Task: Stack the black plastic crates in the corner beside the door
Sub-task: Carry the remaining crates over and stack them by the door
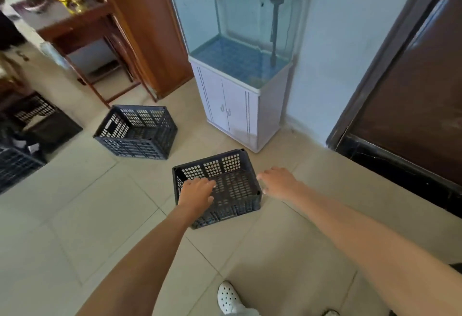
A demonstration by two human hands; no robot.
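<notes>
Head view: our left hand (197,191) and right hand (278,181) are spread, gripping nothing, at nine and three o'clock of the near crate (236,190), so we risk tipping it with an uneven grab.

Bare forearms (140,260), bare left hand (197,194) and right hand (277,181); at 6 o'clock a white clog (227,297) with round holes over the toe, pale grey trouser hem (246,312) at its heel, sliver of second shoe (330,312) at 5 o'clock.
</notes>
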